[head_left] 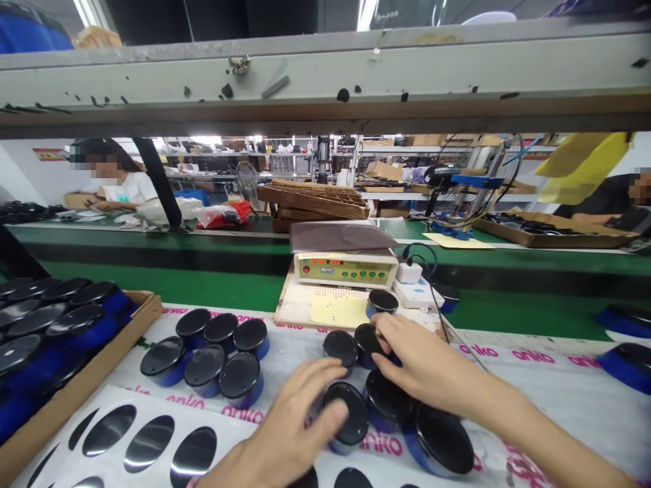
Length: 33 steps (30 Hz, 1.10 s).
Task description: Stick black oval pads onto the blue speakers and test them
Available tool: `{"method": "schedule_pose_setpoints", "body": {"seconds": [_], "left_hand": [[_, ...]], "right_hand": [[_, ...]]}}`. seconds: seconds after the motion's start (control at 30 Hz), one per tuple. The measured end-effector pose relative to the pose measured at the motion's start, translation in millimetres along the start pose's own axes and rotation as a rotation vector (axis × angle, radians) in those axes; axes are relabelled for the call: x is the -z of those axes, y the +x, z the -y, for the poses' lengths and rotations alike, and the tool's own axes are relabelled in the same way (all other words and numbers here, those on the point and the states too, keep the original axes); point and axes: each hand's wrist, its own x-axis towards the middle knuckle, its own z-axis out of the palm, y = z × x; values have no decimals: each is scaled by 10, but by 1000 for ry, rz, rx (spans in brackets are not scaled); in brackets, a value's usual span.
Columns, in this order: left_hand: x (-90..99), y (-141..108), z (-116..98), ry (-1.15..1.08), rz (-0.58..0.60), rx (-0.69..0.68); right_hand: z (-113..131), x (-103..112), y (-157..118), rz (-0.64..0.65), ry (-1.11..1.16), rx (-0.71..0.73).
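Note:
My left hand (292, 420) is curled at the left side of a round blue part with a glossy black top (354, 410), its thumb over the top's edge. My right hand (409, 356) has fingers and thumb bent around another black-topped round part (365, 337) farther back, partly hidden by the fingers. Close around them stand similar parts: one (340, 347) between the hands, one (387, 396) below my right hand, and a tilted one (442, 440) at front right. A separate group (222, 329) stands to the left. A white sheet of black oval stickers (148, 444) lies in front.
A cardboard tray (116, 349) full of such parts is at left. Behind stands a control box (346, 269) on a board, with plugs and cables (409, 271) beside it. An overhead shelf (325, 74) crosses the view. A co-worker (125, 186) sits across the green bench.

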Motion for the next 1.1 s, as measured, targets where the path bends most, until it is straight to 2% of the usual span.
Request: {"method": "schedule_pose_setpoints", "body": {"seconds": [0.07, 0.1, 0.23, 0.33, 0.4, 0.57, 0.63, 0.7, 0.8, 0.87, 0.97, 1.1], "left_hand": [[37, 117, 3, -13, -142, 15], [47, 191, 24, -26, -162, 28], [43, 510, 163, -85, -59, 51], [-2, 673, 210, -128, 12, 54], [-44, 720, 198, -141, 7, 55], [-82, 707, 159, -135, -146, 82], [-64, 688, 162, -134, -173, 79], [-53, 670, 176, -132, -163, 75], [-69, 651, 217, -122, -111, 57], [-75, 647, 239, -102, -87, 59], [-11, 627, 174, -41, -71, 91], [175, 464, -175, 74, -82, 92]], "right_hand": [[-73, -33, 158, 18, -23, 27], [-105, -59, 226, 40, -13, 41], [-186, -79, 344, 51, 38, 79], [-225, 24, 282, -1, 82, 77], [-250, 83, 225, -33, 108, 66], [-269, 6, 217, -55, 156, 74], [-255, -44, 261, -62, 169, 88], [-238, -30, 300, -98, 171, 79], [-221, 111, 312, -186, 166, 25], [-214, 199, 292, -201, 160, 6], [-190, 157, 260, -114, 137, 25], [-127, -89, 243, 8, 92, 66]]}}
